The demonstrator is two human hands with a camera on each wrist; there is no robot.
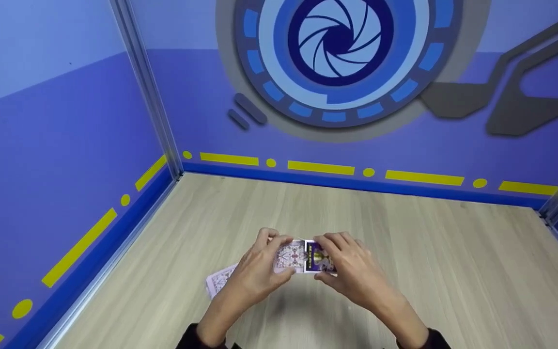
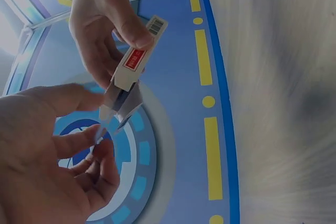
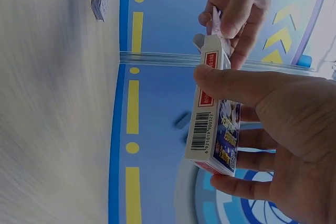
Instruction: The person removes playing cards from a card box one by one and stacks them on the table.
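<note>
Head view: the forearms converge from 8 and 4 o'clock on a card box [image 1: 314, 258], held above the tabletop [image 1: 453, 261]. The right hand [image 1: 354, 264] grips it, closed to the box's width, fingers at its 12 o'clock edge, thumb at 6. The left hand [image 1: 255, 271], at 9 o'clock and similarly curled, pinches a patterned card [image 1: 290, 256] at the box's open end. A card stack [image 1: 220, 279] lies at 8 o'clock.
</note>
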